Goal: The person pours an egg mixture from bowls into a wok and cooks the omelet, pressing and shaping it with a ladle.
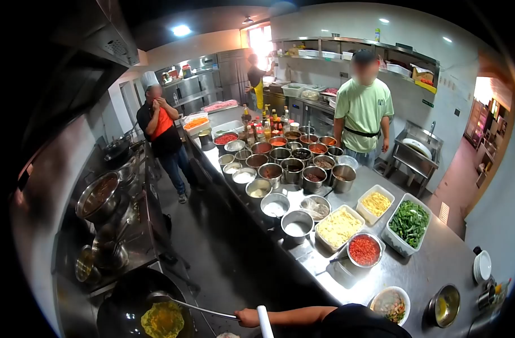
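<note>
- Currently, a ladle [204, 307] is gripped by the right hand [247, 318], with the fingers curled around the end of its long handle.
- The left hand is not shown, so whether it is spread or closed cannot be told.
- A flat yellow pancake [162, 321] is contained in a dark wok [115, 312], below and to the left of the right hand.
- The ladle's head is held at the pancake's upper edge; whether the two are touching cannot be made out.
- On the metal counter [418, 276], chopped red food [364, 249] is held in a pot, and green vegetables [409, 219] are heaped in a tub nearby.
- Nearer the arm, a white bowl [403, 294] of mixed food and a metal bowl [437, 310] are set side by side, apart.
- Beyond the counter, a person in a green shirt [363, 107] can be seen; across the aisle, both hands are raised to the face by a person in a tall hat [149, 79].
</note>
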A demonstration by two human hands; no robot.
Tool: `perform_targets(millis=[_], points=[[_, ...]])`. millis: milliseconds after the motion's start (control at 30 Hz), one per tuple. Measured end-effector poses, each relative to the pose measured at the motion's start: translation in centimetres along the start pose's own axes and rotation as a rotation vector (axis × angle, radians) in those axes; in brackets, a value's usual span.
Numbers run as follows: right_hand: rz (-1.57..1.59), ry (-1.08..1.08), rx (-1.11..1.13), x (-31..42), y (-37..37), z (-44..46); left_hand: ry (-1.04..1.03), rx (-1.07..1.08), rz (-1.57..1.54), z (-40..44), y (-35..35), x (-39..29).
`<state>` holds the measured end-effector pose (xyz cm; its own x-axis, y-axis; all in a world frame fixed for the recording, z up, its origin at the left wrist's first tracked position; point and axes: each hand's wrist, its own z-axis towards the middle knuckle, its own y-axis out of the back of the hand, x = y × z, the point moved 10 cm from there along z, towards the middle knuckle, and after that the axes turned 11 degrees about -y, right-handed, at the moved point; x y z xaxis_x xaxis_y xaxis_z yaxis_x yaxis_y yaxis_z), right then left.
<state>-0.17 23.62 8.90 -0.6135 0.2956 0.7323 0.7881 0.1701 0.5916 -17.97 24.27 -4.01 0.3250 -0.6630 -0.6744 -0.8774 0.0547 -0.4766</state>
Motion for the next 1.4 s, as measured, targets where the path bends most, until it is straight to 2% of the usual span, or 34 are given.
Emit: perform_targets(millis=[100,300,433,567,600,633,767,1033,1400], points=[[0.080,0.056,-0.037,0.8,0.9,-0.8,0.015,0.036,-0.013,0.5,-0.5,0.3],[0.036,-0.023,0.017,1.0,0.8,-1.0,0.046,0.126,-0.041,0.3,0.0,1.0],[0.045,-0.022,0.016,1.5,1.6,-1.6,0.098,0.344,-0.092,-0.6,-0.1,1.6],[0.060,-0.016,-0.009,1.1,1.4,-1.3,-0.147,0.228,0.157,0.7,1.1,-0.4],[0.048,-0.017,-0.013,0.9,1.0,-1.0,0.072,0.048,-0.115,0.8,2.3,1.5],[0.033,-0.017,-0.018,1.3,1.3,-1.2,0.094,0.198,-0.186,0.9,0.5,1.2],[0.068,-0.046,0.008,1.0,1.2,-1.2,0.041,0.033,-0.064,1.1,1.3,0.6],[0.034,0.010,-0.033,1.3,1.4,-1.4,-0.005,0.017,0.008,0.3,-0.4,-1.3],[0.036,-0.089,0.050,1.7,1.9,-1.7,-0.086,-0.014,0.124,-0.2,-1.9,-3.3]])
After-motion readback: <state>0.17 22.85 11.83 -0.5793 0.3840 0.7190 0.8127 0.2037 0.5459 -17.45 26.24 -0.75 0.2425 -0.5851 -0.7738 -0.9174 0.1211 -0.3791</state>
